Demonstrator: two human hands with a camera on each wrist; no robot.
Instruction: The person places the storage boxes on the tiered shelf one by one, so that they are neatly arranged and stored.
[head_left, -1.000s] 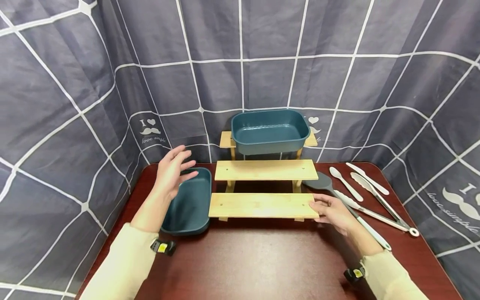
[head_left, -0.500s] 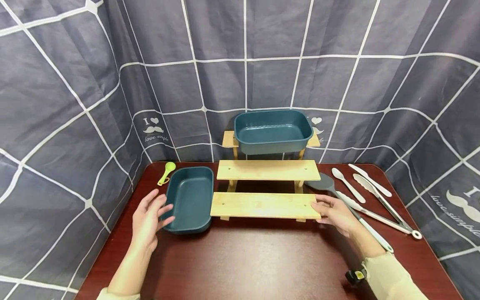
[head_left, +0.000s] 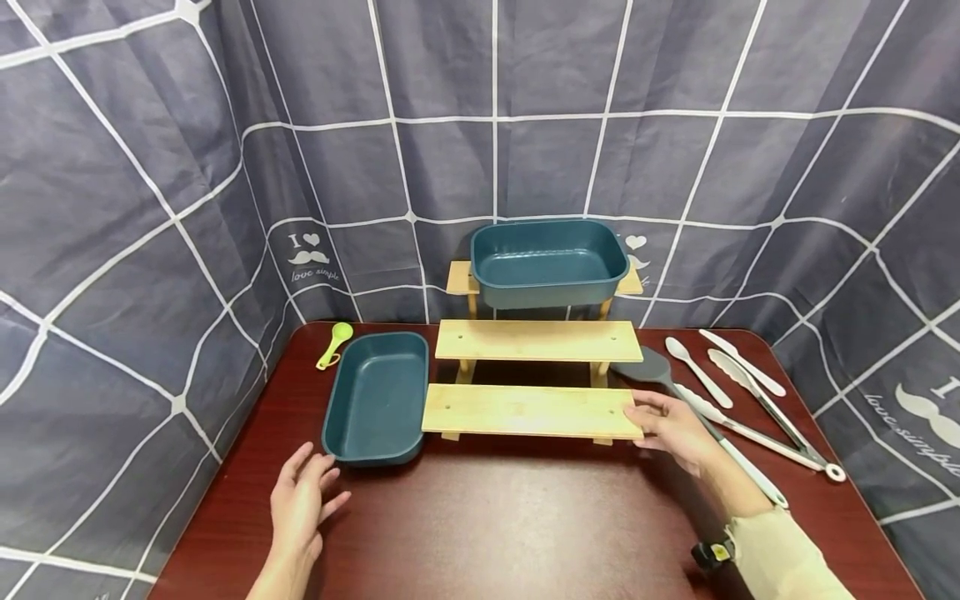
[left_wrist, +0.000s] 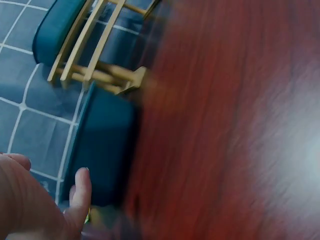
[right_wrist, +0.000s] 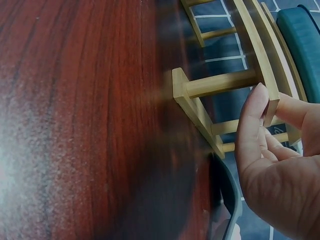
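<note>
A three-tier wooden stand (head_left: 534,409) is at the middle of the table. My right hand (head_left: 670,429) pinches the right end of its lowest board, the thumb on one face and fingers on the other in the right wrist view. On the top tier sits a dark teal rectangular dish (head_left: 551,292). A second teal dish (head_left: 378,404) lies on the table left of the stand, its right rim against the lowest board's end. My left hand (head_left: 298,504) hovers near that dish's front left corner, fingers loosely spread and holding nothing.
A green measuring spoon (head_left: 335,343) lies at the back left. On the right are a grey ladle-like utensil (head_left: 654,367), a white spoon (head_left: 697,371), tongs (head_left: 772,417) and a white knife (head_left: 742,361). A grey checked curtain (head_left: 420,150) surrounds the table (head_left: 495,525).
My left hand has drawn back from over the left dish toward the table's front, uncovering the green measuring spoon. The right hand keeps its hold on the lowest board.
</note>
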